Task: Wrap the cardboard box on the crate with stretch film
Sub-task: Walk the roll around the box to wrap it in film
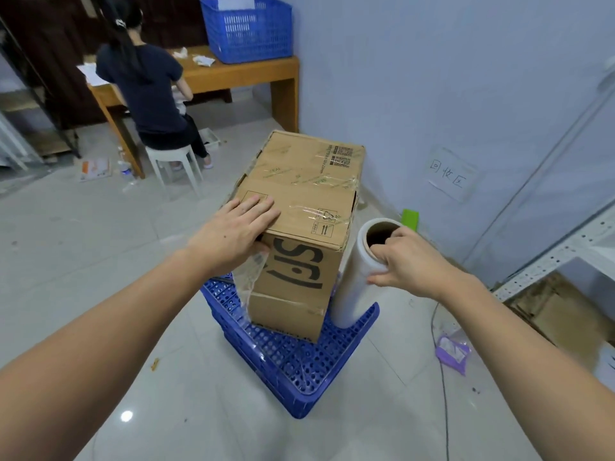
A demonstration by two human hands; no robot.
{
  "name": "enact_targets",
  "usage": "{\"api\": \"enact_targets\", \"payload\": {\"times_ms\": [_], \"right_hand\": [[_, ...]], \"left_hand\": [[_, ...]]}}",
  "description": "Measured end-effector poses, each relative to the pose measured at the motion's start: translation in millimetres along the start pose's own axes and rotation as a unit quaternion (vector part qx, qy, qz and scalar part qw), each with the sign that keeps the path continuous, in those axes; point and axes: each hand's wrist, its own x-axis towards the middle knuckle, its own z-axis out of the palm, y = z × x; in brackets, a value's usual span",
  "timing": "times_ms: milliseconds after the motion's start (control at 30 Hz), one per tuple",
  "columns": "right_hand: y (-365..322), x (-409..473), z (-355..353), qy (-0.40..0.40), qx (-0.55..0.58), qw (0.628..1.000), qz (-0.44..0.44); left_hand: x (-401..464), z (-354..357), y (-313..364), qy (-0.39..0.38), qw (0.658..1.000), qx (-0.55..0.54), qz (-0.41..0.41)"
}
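Both hands were engaged: left hand (244, 224) lay flat, fingers (263, 207) straight, pinning the cardboard box (301, 207) on the blue crate (293, 361), presumably anchoring the film's loose end (248, 277), while right hand (404, 261) gripped the stretch film roll (356, 277) upright beside it, apparently ready to unwind.

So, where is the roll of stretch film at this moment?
In the head view, the stretch film roll stands upright on the blue crate, right of the cardboard box, with the right hand gripping its top.

— What's carrying the load?
— I see a blue crate (293, 367) upturned on the tiled floor (100, 261); the cardboard box (299, 207) stands on it, the stretch film roll (352, 287) upright just right of the box.
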Motion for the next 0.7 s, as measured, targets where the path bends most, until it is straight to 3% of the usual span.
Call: {"api": "enact_targets", "payload": {"times_ms": [167, 333, 533, 700], "right_hand": [[-8, -1, -9, -0.067, 0.026, 0.997, -0.028], [-12, 2, -27, -0.141, -0.006, 0.99, 0.016], [-57, 18, -28, -0.045, -0.045, 0.986, 0.156], [-55, 6, -24, -0.026, -0.016, 0.993, 0.114]], "left_hand": [[-2, -2, 4, -0.004, 1.0, -0.001, -0.004], [-1, -2, 2, -0.005, 1.0, 0.003, -0.008], [-3, -5, 3, -0.008, 1.0, 0.008, -0.009], [-2, -2, 2, -0.008, 1.0, 0.017, -0.01]]}}
